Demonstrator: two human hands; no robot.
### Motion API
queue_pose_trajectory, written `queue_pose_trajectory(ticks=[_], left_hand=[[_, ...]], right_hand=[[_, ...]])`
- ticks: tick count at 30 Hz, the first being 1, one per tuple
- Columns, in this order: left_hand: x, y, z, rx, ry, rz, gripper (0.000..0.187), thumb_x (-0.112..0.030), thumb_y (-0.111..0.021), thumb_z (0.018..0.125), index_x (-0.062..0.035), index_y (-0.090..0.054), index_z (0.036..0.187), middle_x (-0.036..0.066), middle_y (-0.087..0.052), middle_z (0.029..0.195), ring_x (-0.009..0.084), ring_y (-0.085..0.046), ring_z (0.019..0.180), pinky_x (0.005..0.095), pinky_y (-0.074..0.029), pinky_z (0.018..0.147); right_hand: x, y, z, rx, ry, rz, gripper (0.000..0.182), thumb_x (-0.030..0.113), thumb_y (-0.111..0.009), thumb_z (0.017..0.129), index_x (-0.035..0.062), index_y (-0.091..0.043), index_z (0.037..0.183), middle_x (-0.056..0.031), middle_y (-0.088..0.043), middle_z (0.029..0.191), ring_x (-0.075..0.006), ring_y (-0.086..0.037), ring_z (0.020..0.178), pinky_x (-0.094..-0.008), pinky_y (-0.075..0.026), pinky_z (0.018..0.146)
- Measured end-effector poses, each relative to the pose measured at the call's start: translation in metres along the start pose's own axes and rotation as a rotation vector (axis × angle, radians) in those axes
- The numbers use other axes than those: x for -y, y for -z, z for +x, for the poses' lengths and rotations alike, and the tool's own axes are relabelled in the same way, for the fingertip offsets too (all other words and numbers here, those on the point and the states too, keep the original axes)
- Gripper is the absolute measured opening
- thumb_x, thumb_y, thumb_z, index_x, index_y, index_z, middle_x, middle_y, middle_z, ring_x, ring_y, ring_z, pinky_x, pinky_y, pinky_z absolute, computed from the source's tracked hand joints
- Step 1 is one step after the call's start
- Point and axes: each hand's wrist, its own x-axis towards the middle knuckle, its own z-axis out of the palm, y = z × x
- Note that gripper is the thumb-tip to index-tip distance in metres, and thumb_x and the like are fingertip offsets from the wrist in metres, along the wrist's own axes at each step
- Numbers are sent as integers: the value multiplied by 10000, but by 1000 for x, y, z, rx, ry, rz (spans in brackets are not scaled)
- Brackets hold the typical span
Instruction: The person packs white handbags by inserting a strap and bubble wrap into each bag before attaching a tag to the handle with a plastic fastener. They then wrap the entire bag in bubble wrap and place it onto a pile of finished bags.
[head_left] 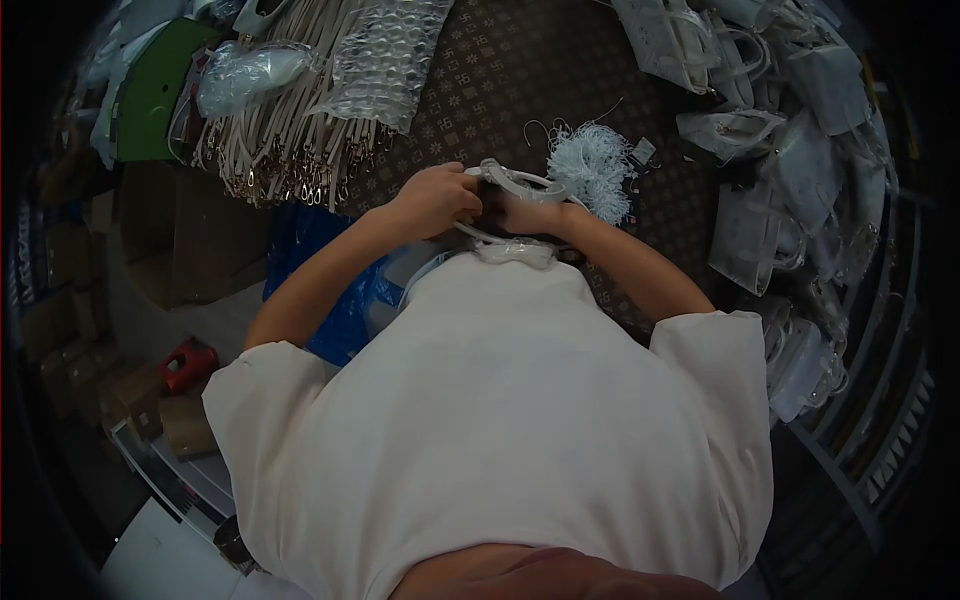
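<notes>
A pale handbag (pixel 515 252) with light curved handles (pixel 522 182) is held upright against the front of my body, at the table's near edge. My left hand (pixel 437 202) is closed, its fingers curled over the bag's left rim. My right hand (pixel 527 214) reaches under a handle into the dark opening of the bag, and its fingers are hidden there. Just right of the bag lies a heap of whitish strings (pixel 592 170), with a small pale tag (pixel 643 151) beside it.
Many beige straps (pixel 290 150) with metal clasps lie at the back left, under bubble wrap (pixel 385 65). A green panel (pixel 155 95) stands further left. Wrapped handbags (pixel 745 235) crowd the right side of the brown patterned table (pixel 500 75). Blue plastic (pixel 340 335) hangs below.
</notes>
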Motion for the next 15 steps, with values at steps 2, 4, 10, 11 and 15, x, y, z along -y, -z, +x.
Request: queue_pose_trajectory(ticks=[2,4,10,11,15], left_hand=[[3,-1,-14,-261,119,-353,194,-82,-709,618,-117,-697,808,10,-627,789,167,-517,715,298,-454,622],[-1,-4,-21,-306,138,-425,213,-78,-711,618,-109,-696,828,10,-629,793,161,-512,713,291,-457,626],[-16,-5,-31,-516,150,-351,217,-123,-713,627,-114,-693,843,1,-647,785,177,-525,752,298,-469,707],[-17,-4,-32,-631,103,-247,213,-124,-711,626,-107,-690,837,2,-650,775,182,-537,774,300,-468,720],[-19,-3,-45,-484,-13,-175,161,-151,-676,681,-121,-688,839,-5,-657,904,205,-527,942,323,-455,804]], right_hand=[[9,11,-6,40,-13,157,363,229,-553,819,39,-502,1124,-160,-547,1091,-272,-528,1008,-349,-405,884],[15,11,-10,59,-56,390,415,276,-567,826,45,-493,1163,-123,-556,1100,-221,-528,1020,-308,-403,885],[25,-6,-5,-88,-242,693,354,316,-572,850,28,-554,1055,-44,-587,913,-108,-532,816,-226,-418,724],[29,-2,-4,-77,-320,746,295,281,-574,854,25,-578,1000,-13,-582,828,-67,-516,712,-198,-417,635],[25,-8,-5,73,-493,1079,246,292,-623,821,79,-611,942,9,-572,753,-53,-467,650,-184,-394,606]])
